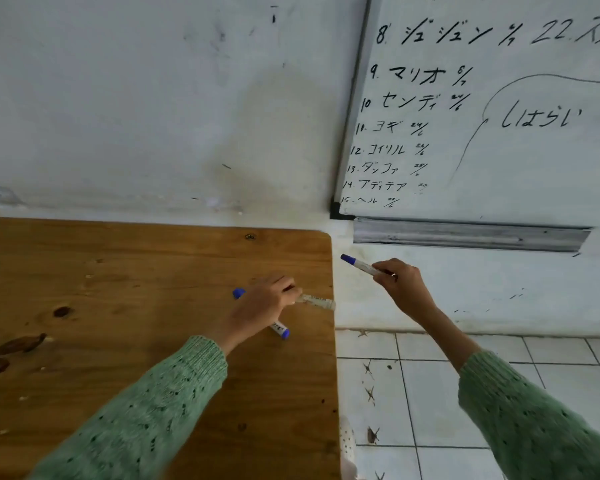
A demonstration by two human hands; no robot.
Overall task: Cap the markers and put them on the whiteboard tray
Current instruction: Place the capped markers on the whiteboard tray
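My right hand (400, 284) grips a capped blue marker (361, 265) in the air below the empty whiteboard tray (465, 235). My left hand (265, 303) rests on the wooden counter (118, 271), fingers closed on a blurred marker body (317, 301). A second capped marker (280, 330) and a blue cap (238, 293) lie beside that hand.

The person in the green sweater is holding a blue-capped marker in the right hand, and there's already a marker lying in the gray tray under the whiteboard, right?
Not quite. The head view shows the tray with no marker in it yet. The right hand does hold a blue-capped marker, below the tray, and the other markers are by the left hand on the wooden table.
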